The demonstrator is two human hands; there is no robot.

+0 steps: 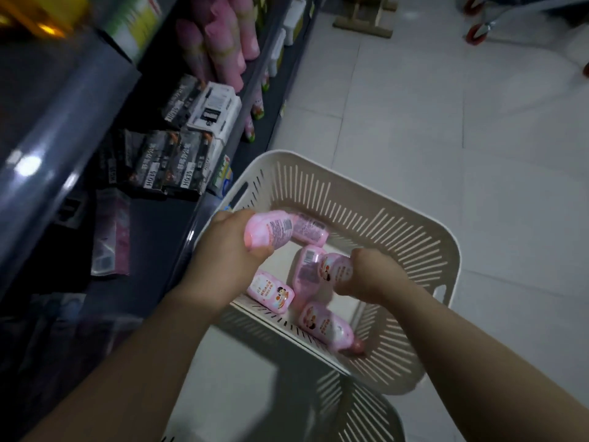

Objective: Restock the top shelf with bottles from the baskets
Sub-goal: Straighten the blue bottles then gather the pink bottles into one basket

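Note:
A cream slotted basket [414, 250] sits on the floor beside the shelving and holds several pink bottles. My left hand [229, 253] is over its left side, closed around one pink bottle [271, 232] lifted above the others. My right hand [369, 275] is inside the basket, gripping a second pink bottle [336, 269] by its body. Loose bottles lie on the basket floor, one at the front left [271, 291], one near the front wall [328, 327], one at the back [310, 229]. The top shelf edge [47, 129] runs along the left.
Dark shelves on the left hold tall pink bottles [220, 43], black and white boxes [191, 129] and packets. A second slotted basket [360, 413] stands nearer to me, below the first. Pale floor tiles [446, 122] stretch right; red cart wheels [476, 33] are at the far top right.

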